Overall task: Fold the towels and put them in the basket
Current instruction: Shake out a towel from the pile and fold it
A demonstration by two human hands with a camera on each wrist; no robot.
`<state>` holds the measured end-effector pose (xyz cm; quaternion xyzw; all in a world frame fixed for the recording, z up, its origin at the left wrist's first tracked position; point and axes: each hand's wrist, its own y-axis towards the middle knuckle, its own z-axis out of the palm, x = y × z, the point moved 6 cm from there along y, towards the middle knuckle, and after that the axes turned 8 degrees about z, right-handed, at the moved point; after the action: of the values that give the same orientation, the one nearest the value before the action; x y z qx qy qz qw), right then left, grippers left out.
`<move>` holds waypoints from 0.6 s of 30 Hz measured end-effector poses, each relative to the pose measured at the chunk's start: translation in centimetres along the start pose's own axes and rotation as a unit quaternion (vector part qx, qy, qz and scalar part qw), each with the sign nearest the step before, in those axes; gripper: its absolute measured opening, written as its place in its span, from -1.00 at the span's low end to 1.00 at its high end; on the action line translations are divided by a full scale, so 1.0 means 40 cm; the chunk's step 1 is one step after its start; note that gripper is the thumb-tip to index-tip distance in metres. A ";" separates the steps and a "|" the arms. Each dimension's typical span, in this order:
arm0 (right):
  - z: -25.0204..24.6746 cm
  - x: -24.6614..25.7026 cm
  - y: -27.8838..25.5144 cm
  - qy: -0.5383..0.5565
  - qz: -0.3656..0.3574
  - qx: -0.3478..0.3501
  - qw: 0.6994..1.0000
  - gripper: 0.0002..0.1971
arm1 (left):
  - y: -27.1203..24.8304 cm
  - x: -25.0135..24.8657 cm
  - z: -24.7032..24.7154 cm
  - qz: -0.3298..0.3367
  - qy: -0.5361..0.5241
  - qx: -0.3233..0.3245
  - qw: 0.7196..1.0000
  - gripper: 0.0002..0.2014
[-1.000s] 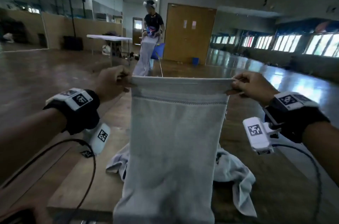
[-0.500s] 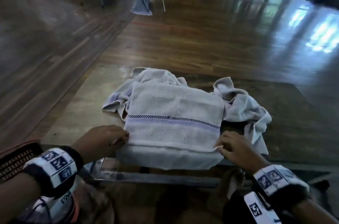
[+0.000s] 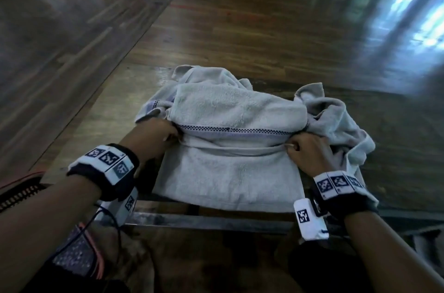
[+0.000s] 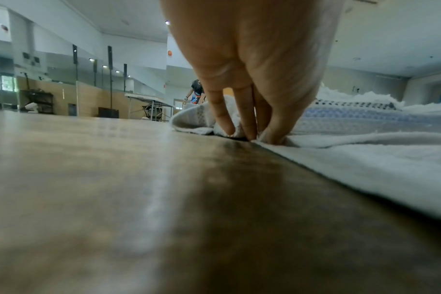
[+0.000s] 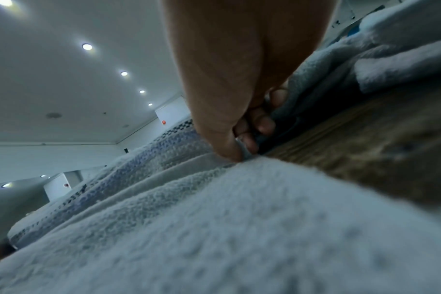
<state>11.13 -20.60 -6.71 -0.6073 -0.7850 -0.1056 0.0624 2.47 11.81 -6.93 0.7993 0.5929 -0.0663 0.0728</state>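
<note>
A pale grey towel (image 3: 230, 172) with a checked blue band lies on the wooden table (image 3: 101, 124), its near part draped toward the front edge and its upper part folded back over it. My left hand (image 3: 165, 135) pinches the towel's hem at the left end of the band; in the left wrist view the fingertips (image 4: 252, 133) pinch the towel edge (image 4: 340, 151) against the table. My right hand (image 3: 294, 146) pinches the hem at the right end, thumb and fingers (image 5: 239, 147) closed on the cloth (image 5: 214, 218). A second, crumpled towel (image 3: 336, 122) lies behind and to the right.
A dark mesh basket (image 3: 19, 194) shows at the far left, below the table's edge. The table's metal front rail (image 3: 204, 220) runs under the towel. Another person (image 4: 196, 93) stands by a folding table across the wooden floor.
A second ago I held the towel up by its top corners in the air. It now lies on the table, and both hands have moved the hem further from me.
</note>
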 end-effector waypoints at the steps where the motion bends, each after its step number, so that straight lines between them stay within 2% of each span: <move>1: -0.001 0.002 0.001 -0.004 0.006 0.002 1.000 -0.84 | 0.001 0.000 -0.004 -0.002 -0.007 -0.002 1.000 -0.72; 3: -0.012 0.007 -0.004 -0.003 0.004 0.005 1.000 -0.83 | -0.005 -0.002 -0.014 0.001 -0.016 -0.003 1.000 -0.81; 5: -0.044 0.006 -0.020 0.027 -0.009 -0.026 0.999 -0.86 | -0.022 0.000 -0.038 -0.007 -0.037 -0.021 0.999 -0.84; 8: -0.120 -0.008 -0.066 0.096 -0.040 -0.128 0.986 -0.91 | -0.068 -0.004 -0.105 -0.009 -0.076 -0.128 0.989 -0.88; 10: -0.164 -0.016 -0.119 0.130 -0.075 -0.201 0.968 -0.93 | -0.115 -0.030 -0.150 0.024 -0.084 -0.212 0.973 -0.87; 11: -0.177 -0.019 -0.150 0.141 -0.092 -0.220 0.961 -0.94 | -0.140 -0.049 -0.165 0.042 -0.082 -0.233 0.968 -0.88; 14: -0.169 -0.020 -0.243 0.129 -0.138 -0.210 0.959 -0.87 | -0.206 -0.098 -0.158 0.096 -0.066 -0.204 0.972 -0.86; 17: -0.108 -0.015 -0.300 0.041 -0.213 -0.132 0.967 -0.93 | -0.245 -0.117 -0.082 0.125 -0.028 -0.105 0.986 -0.89; 18: -0.082 -0.018 -0.305 0.003 -0.222 -0.102 0.970 -0.87 | -0.250 -0.119 -0.050 0.123 -0.012 -0.069 0.990 -0.87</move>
<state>-0.60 -24.98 -4.78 -0.4203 -0.8852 -0.1982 -0.0226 -8.42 10.59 -4.41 0.8584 0.4920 -0.0251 0.1428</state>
